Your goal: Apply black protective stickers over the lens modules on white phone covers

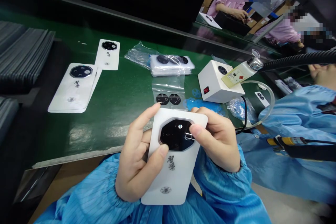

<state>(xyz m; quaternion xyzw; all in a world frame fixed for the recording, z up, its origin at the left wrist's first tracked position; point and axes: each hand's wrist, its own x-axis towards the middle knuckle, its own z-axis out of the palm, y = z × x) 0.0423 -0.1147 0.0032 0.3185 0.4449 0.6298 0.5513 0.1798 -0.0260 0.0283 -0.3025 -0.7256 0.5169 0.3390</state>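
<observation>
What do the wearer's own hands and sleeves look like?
Left hand and right hand are both bare, with no gloves. Left sleeve and right sleeve are loose, slightly shiny blue fabric, gathered at the cuffs; fine darker lines show on the left one.

Smooth phone panel; glossy camera plate; crinkled plastic bag

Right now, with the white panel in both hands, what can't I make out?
All in the head view:
- White panel: far face, turned away from the camera.
- Right hand: some fingertips, hidden behind the panel.
- Bottle: fine label print, too small.
- Dark stacked sheets: cut off by the left edge.
</observation>
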